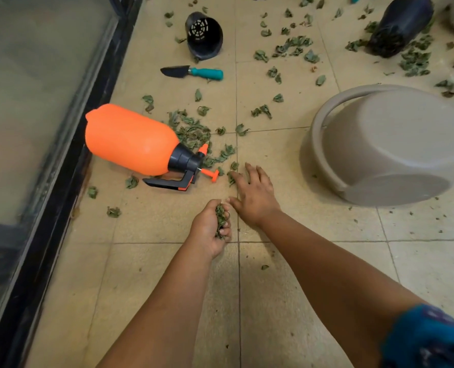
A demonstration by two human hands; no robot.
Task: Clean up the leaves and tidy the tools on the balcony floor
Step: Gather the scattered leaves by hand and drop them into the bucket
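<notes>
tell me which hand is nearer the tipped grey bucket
Right. The right hand lies flat on the floor just left of the grey bucket; the left hand, holding leaves, is farther left and nearer the camera.

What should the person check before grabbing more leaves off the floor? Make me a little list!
1. Left hand has a firm hold on its bunch of leaves: ok, fingers curled round them.
2. Right hand is free to pick up: ok, fingers spread flat, holding nothing.
3. More leaves within reach: ok, a leaf lies under the right fingertips.
4. Orange spray bottle out of the way: not ok, it lies on its side beside the leaf pile.
5. Somewhere to drop the leaves: not ok, the grey bucket is tipped over.
6. Trowel tidied: not ok, it lies on the floor.
</notes>
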